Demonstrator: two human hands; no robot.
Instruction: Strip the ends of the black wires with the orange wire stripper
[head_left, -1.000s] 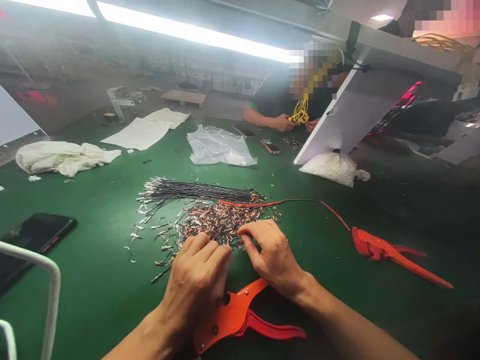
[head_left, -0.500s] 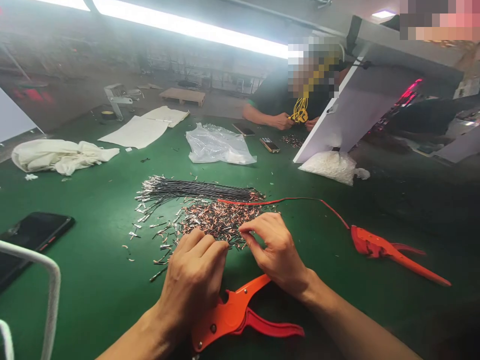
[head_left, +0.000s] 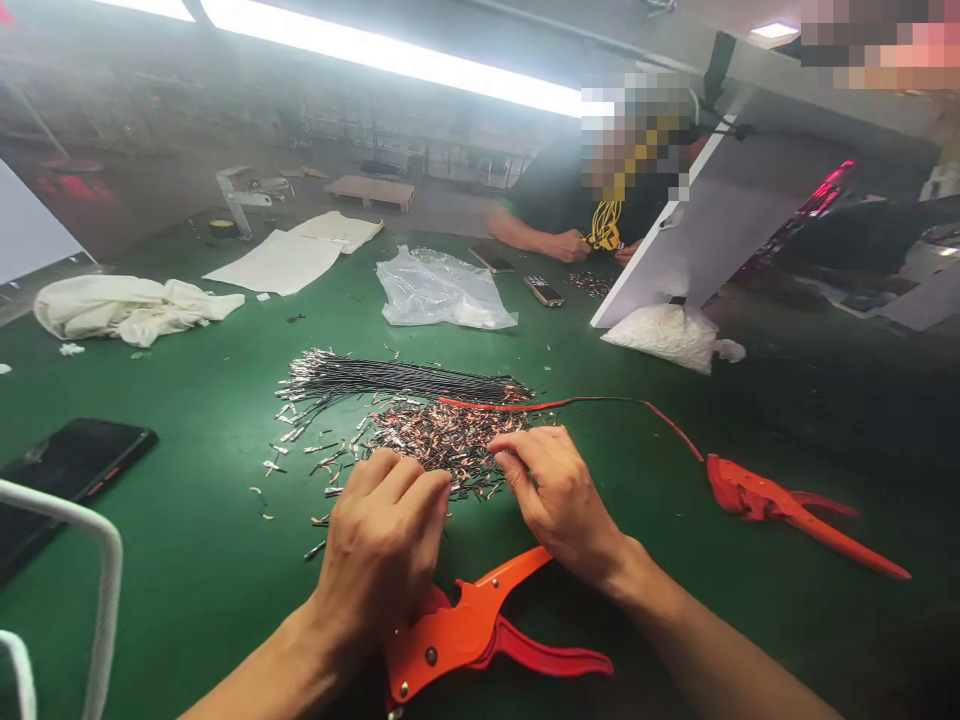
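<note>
Green table (head_left: 187,560): both hands rest palm-down, fingers curled, on the near edge of the metal pin pile (head_left: 442,440). Left hand (head_left: 382,545) and right hand (head_left: 562,500) stay apart; whether either grips pins cannot be told.

On the surface (head_left: 187,520), a heap of cut metal pieces (head_left: 442,440) lies at the middle, with a bundle of wires (head_left: 397,380) just behind it. The left hand (head_left: 382,545) and right hand (head_left: 562,500) rest at the near edge of the heap, side by side. A cutter (head_left: 480,630) lies near, between and under the wrists. A second cutter (head_left: 787,505) lies to the right, well apart. A phone (head_left: 67,470) lies at the near left, a cloth (head_left: 127,310) far left. A plastic bag (head_left: 439,290) lies behind the wires. Another person's hand (head_left: 566,245) works at the far side.
</note>
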